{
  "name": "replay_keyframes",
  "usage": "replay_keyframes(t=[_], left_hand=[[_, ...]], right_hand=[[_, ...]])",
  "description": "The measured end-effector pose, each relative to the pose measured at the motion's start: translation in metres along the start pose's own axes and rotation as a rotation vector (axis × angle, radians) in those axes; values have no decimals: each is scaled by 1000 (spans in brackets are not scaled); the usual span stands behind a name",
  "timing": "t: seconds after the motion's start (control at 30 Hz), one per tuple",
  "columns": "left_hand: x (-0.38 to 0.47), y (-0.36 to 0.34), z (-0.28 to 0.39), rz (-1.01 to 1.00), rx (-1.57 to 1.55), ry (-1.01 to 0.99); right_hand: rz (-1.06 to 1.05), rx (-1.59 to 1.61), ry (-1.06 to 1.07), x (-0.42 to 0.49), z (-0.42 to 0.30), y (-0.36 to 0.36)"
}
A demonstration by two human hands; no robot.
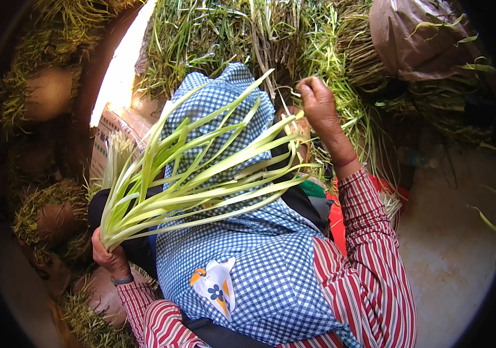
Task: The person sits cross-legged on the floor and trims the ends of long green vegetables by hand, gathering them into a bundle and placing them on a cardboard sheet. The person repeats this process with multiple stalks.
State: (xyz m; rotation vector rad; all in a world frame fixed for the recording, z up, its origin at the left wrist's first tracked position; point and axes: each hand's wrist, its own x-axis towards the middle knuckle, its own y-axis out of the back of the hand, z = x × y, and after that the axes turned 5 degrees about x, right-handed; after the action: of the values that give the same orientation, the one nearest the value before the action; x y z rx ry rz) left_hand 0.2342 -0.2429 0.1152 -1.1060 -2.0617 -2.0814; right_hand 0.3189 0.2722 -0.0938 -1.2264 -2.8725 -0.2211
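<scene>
My left hand point(111, 256) is closed around the gathered pale base of a bunch of long green-and-yellow leaves point(174, 174). The leaves fan out to the right over the blue checked apron point(256, 256) on my lap. My right hand point(317, 102) is raised beyond the leaf tips, its fingers curled together with a thin pale strand point(287, 89) at the fingertips. Whether the strand is pinched there is hard to tell.
Piled leafy stalks point(213, 35) lie ahead, beside a brown wrapped bundle point(417, 39) at upper right. A printed cardboard box point(102, 152) and an upright bunch of pale stems point(117, 156) stand at left. More wrapped bundles point(54, 219) line the left; something red point(338, 222) lies near my right arm.
</scene>
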Motion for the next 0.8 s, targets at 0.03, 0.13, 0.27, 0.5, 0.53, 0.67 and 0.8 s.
replay_keyframes(t=[0.03, 0.13, 0.27, 0.5, 0.53, 0.67, 0.8], left_hand=[[-2, 0, -1, 5, -3, 3], [-9, 0, -7, 14, 14, -11], [-7, 0, -6, -3, 33, -4], [-4, -1, -7, 7, 38, -16], [-5, 0, -7, 5, 39, -16], [-4, 1, -3, -10, 46, -2], [-6, 0, -2, -10, 44, 21]], right_hand=[[19, 21, -48, 2, 11, 8], [-72, -129, -21, -1, 20, 43], [-144, -59, 152, -8, -2, 62], [-540, 287, 19, -26, -26, 44], [-517, 251, 10, -26, -22, 40], [-365, 48, 247, -23, -4, 28], [-501, 225, -72, -27, -18, 39]])
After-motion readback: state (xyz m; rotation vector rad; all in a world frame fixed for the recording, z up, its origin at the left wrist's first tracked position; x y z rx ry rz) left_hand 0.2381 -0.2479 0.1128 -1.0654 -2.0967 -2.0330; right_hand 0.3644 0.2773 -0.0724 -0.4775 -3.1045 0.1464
